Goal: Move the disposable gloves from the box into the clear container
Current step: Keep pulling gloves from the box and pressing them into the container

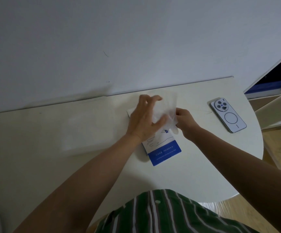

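A blue-and-white glove box (163,152) lies flat on the white table, its far end covered by my hands. Above that end, a thin translucent bunch of disposable gloves (170,105) is held up, with one glove finger hanging down. My left hand (144,118) grips the bunch from the left, fingers curled over it and thumb beneath. My right hand (185,120) pinches the bunch's right edge. The clear container (89,148) is a faint shallow rectangle on the table to the left of the box; what it holds cannot be seen.
A light-blue phone (228,115) lies face down at the table's right, near the rounded edge. A wall runs along the table's far side. A white shelf unit (271,91) stands beyond the right edge.
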`<state>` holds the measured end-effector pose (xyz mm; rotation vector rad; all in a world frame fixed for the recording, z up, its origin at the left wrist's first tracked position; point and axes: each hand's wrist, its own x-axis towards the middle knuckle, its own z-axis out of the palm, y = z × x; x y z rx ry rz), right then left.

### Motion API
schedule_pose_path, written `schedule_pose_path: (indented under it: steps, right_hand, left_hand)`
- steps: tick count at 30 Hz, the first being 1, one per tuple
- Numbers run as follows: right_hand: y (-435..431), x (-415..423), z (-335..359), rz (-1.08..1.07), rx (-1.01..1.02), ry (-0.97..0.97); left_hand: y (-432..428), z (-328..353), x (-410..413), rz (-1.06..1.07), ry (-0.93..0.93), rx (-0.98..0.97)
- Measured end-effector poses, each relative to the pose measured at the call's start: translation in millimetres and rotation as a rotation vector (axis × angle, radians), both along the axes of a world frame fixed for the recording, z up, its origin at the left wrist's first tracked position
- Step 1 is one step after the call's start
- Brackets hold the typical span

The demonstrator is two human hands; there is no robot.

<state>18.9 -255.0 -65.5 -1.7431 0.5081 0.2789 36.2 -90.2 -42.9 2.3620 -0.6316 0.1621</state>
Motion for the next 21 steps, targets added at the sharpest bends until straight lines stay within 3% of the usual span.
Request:
schedule_pose_path:
  steps: [3,6,10,12,18,21]
  right_hand:
    - [4.1,-0.1,1.4,0.017,0.003,0.006]
    - [-0.3,-2.0,2.2,-0.091,0.025,-0.026]
    - [-20.9,-0.1,11.7,-0.392,0.317,-0.099]
    - [-32.6,1.2,16.3,-0.453,0.369,-0.111]
    - [-40.0,-11.3,12.7,-0.271,0.405,-0.109]
    - [-35.2,-17.2,3.0,-0.155,0.418,-0.051]
  left_hand:
    - [-1.4,-11.5,-1.4,-0.081,0.028,0.262]
    - [6.6,-21.2,3.1,-0.044,0.053,0.261]
    - [14.5,-33.1,9.5,0.019,0.104,0.395]
    - [11.6,-38.9,9.3,0.040,0.176,0.449]
    - [-1.5,-41.8,12.0,-0.078,0.169,0.719]
    - [-3.9,-44.9,15.8,-0.076,0.266,0.812]
